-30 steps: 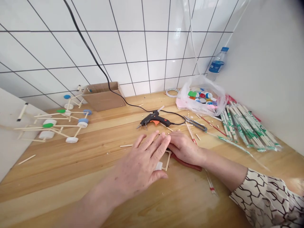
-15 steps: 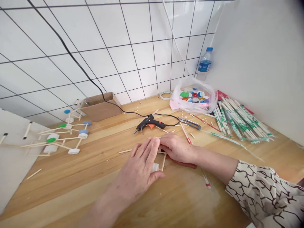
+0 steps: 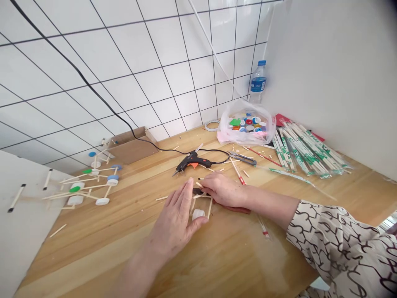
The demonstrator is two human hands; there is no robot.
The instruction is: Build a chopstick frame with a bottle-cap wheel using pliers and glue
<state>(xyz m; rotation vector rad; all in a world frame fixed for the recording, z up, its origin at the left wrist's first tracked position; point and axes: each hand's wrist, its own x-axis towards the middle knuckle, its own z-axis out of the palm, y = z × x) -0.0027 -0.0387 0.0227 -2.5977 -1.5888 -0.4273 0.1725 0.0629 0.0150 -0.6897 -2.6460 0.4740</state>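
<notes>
My left hand is open, its fingers stretched out together and the thumb apart, beside a small frame of wooden sticks. A white bottle cap sits within the frame near my left thumb. At the far end of the frame, my right hand is closed, with its fingertips at a dark piece and a pale stick end. What exactly the right fingers grip is hidden. Beyond the hands lies a black glue gun, its nozzle toward the left.
Models of sticks and bottle caps stand at left, near a cardboard box. Thread snips lie behind my right hand. Farther back are a plastic bag of caps, a water bottle and wrapped chopsticks.
My left hand has drawn slightly away from my right, showing more of the cap and the dark piece. The whole view has turned a little to the right.
</notes>
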